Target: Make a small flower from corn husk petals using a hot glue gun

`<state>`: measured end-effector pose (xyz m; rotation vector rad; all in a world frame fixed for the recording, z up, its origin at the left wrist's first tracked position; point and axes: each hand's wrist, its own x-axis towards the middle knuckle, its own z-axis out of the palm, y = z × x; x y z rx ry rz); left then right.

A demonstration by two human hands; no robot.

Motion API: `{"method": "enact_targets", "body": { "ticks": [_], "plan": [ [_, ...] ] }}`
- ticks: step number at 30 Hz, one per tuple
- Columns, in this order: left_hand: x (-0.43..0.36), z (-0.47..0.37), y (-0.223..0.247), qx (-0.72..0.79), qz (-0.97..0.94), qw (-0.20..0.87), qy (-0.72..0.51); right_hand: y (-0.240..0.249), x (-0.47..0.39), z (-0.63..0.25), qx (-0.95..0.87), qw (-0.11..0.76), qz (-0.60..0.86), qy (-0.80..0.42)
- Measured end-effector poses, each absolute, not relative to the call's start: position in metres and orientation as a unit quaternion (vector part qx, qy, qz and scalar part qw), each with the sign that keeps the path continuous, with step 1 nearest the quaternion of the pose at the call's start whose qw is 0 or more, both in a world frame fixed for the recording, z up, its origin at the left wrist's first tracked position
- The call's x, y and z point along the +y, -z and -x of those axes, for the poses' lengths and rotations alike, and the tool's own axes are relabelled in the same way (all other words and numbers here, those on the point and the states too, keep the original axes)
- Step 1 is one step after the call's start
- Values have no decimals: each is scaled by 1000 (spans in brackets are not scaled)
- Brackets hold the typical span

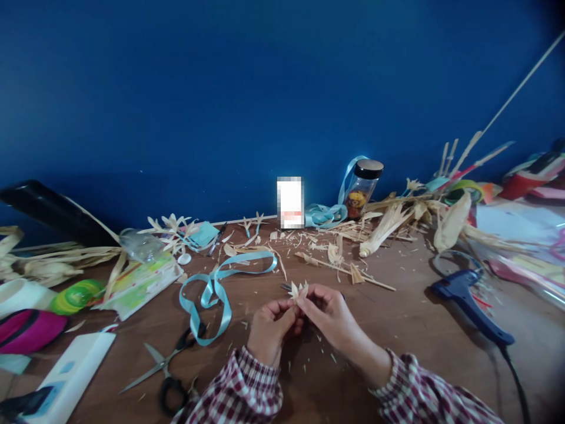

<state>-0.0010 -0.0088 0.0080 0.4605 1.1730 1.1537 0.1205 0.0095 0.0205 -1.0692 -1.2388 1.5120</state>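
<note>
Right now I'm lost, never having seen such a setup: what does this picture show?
There's no robot here: these are a person's bare left hand and right hand, seen from a camera on that person's head. Both hold a small pale flower, apparently dried husk. On the brown table lie open scissors, looped light-blue satin ribbon and, to the right, a blue glue gun. Farther back, near the blue wall, are a black-lidded jar and dried corn husks.

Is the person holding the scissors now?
No, the scissors lie open on the table, while the left hand and right hand hold a small pale flower.
</note>
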Motion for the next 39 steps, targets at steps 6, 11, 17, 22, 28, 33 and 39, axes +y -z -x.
{"method": "enact_targets", "body": {
  "ticks": [6, 11, 17, 22, 28, 33, 39],
  "plan": [
    [-9, 0, -6, 519, -207, 655, -509, -19, 10, -122, -541, 427, 460, -560],
    [-9, 0, -5, 520, -198, 660, -505, -17, 10, -123, -558, 419, 473, -538],
    [-10, -1, -7, 528, -214, 655, -496, -17, 10, -124, -556, 419, 478, -535],
    [-11, 0, -3, 525, -230, 649, -500, -15, 10, -124, -563, 416, 489, -521],
    [-9, 3, -1, 504, -237, 658, -507, -16, 11, -122, -511, 427, 461, -586],
    [-9, 5, -5, 501, -201, 669, -512, -14, 13, -122, -476, 448, 463, -598],
    [-9, 2, -9, 501, -193, 663, -522, -16, 12, -122, -500, 431, 460, -594]
  ]
}}
